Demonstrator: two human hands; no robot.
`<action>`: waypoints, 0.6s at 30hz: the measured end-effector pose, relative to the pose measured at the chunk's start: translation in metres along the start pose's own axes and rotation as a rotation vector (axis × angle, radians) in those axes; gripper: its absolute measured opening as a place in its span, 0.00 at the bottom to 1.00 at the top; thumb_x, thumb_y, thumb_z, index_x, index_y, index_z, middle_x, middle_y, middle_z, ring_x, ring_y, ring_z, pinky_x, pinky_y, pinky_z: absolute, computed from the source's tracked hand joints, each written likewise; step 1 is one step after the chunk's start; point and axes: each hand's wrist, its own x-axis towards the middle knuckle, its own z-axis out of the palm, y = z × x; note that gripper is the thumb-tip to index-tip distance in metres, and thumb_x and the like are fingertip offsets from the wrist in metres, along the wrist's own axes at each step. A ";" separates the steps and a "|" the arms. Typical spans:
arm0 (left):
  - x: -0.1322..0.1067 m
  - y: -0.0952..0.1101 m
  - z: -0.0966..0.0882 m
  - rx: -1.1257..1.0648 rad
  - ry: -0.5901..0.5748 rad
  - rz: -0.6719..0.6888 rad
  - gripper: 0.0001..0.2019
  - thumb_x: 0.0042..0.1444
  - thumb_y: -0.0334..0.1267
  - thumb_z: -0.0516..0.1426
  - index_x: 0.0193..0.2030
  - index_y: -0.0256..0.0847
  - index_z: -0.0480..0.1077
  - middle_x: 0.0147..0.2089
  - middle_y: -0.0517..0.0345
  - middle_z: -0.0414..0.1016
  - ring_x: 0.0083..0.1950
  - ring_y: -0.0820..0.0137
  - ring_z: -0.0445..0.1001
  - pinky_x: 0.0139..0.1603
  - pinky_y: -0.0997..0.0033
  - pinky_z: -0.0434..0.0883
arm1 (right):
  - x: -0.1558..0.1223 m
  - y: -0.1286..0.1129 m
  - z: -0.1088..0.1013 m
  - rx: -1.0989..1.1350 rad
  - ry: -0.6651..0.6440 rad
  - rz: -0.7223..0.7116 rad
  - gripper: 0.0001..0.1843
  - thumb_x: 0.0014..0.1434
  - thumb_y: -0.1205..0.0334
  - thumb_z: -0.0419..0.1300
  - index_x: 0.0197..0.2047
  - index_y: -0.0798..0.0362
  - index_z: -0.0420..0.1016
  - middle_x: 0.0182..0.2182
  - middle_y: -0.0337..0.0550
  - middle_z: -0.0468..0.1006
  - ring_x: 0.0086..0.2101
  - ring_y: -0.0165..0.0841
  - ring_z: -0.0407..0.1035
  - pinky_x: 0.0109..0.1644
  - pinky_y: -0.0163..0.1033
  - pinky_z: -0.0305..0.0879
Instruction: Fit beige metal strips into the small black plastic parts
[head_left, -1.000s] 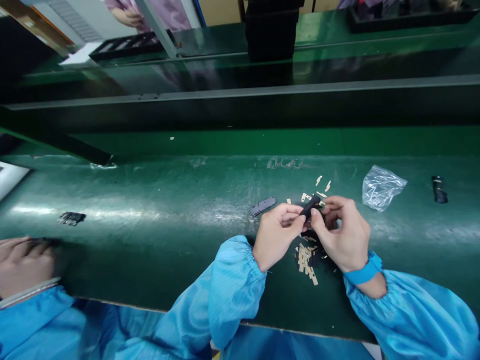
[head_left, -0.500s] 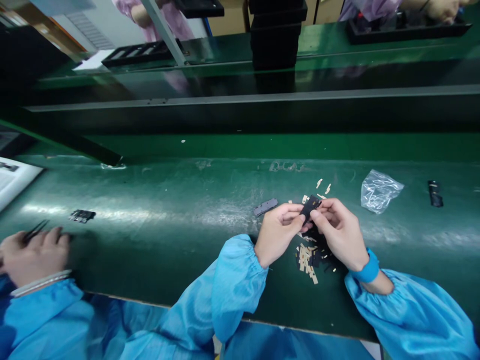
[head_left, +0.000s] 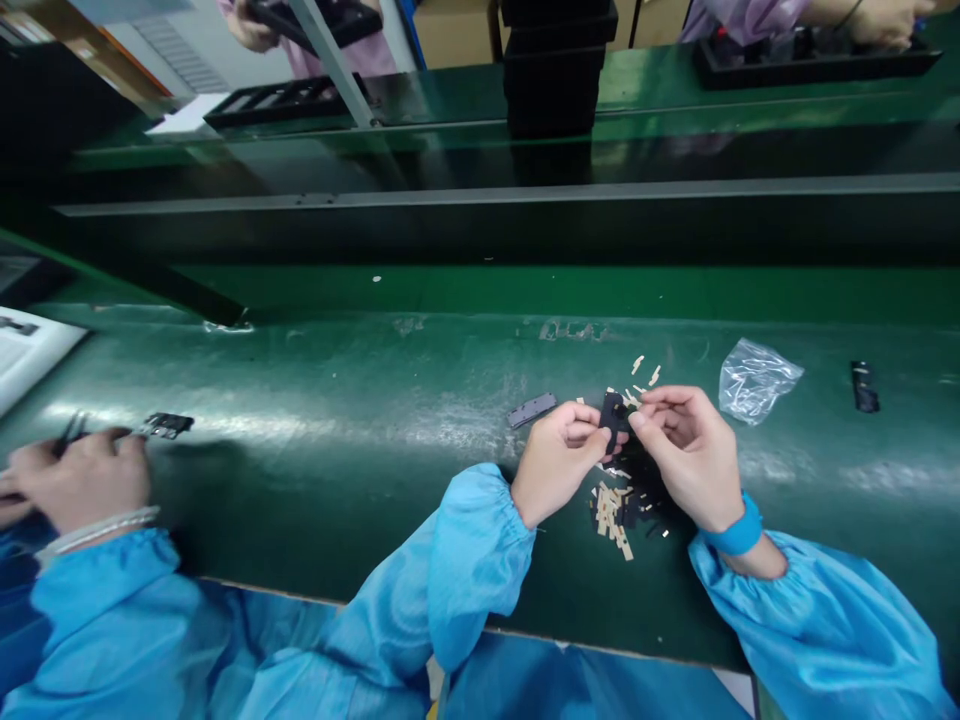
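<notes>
My left hand [head_left: 556,462] and my right hand [head_left: 691,452] meet over the green belt [head_left: 360,420], both pinching one small black flat part [head_left: 611,412] between thumbs and fingertips. The part stands nearly upright between them. Under my hands lies a heap of several small tan strips and black bits [head_left: 619,510]. A few more tan strips [head_left: 645,372] lie just beyond my fingers. A dark grey flat part [head_left: 530,410] rests on the belt just left of my left hand.
A crumpled clear plastic bag [head_left: 756,380] lies to the right, with a small black part [head_left: 861,387] beyond it. At the left, a co-worker's hand [head_left: 79,478] holds tweezers near another black part [head_left: 166,425]. Black trays [head_left: 285,100] sit on the far shelf.
My fingers have turned the black part from slanted to nearly upright. The co-worker's hand at the left has moved up toward the small black part on the belt.
</notes>
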 end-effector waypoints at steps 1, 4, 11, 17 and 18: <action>0.000 -0.001 0.000 0.040 -0.003 0.018 0.08 0.56 0.35 0.64 0.39 0.37 0.70 0.30 0.60 0.81 0.32 0.73 0.80 0.40 0.74 0.77 | -0.001 0.000 0.000 -0.067 0.008 -0.053 0.11 0.63 0.57 0.67 0.47 0.49 0.75 0.33 0.39 0.76 0.29 0.31 0.73 0.34 0.39 0.71; -0.001 -0.006 -0.001 0.151 0.008 0.061 0.07 0.57 0.35 0.63 0.37 0.38 0.68 0.29 0.62 0.78 0.29 0.75 0.77 0.35 0.75 0.75 | -0.005 -0.001 0.001 -0.302 0.017 -0.230 0.08 0.64 0.62 0.67 0.48 0.49 0.78 0.31 0.38 0.76 0.28 0.31 0.71 0.36 0.40 0.69; -0.001 -0.010 0.001 0.243 0.068 0.130 0.07 0.56 0.35 0.62 0.35 0.40 0.67 0.30 0.60 0.79 0.30 0.72 0.79 0.36 0.73 0.77 | -0.008 -0.005 0.004 -0.459 0.061 -0.419 0.06 0.63 0.68 0.66 0.43 0.49 0.78 0.33 0.38 0.79 0.26 0.28 0.69 0.34 0.38 0.68; -0.003 -0.010 0.003 0.257 0.065 0.166 0.07 0.55 0.35 0.63 0.35 0.40 0.67 0.32 0.58 0.79 0.35 0.70 0.82 0.37 0.74 0.77 | -0.009 -0.008 0.009 -0.424 0.099 -0.360 0.06 0.59 0.71 0.65 0.36 0.49 0.74 0.28 0.36 0.75 0.25 0.29 0.67 0.31 0.38 0.66; -0.004 -0.010 0.004 0.249 0.060 0.162 0.07 0.55 0.35 0.63 0.35 0.40 0.67 0.32 0.58 0.79 0.35 0.70 0.82 0.37 0.73 0.78 | -0.009 -0.008 0.010 -0.423 0.104 -0.355 0.06 0.59 0.71 0.64 0.35 0.50 0.74 0.28 0.36 0.75 0.25 0.29 0.67 0.31 0.38 0.65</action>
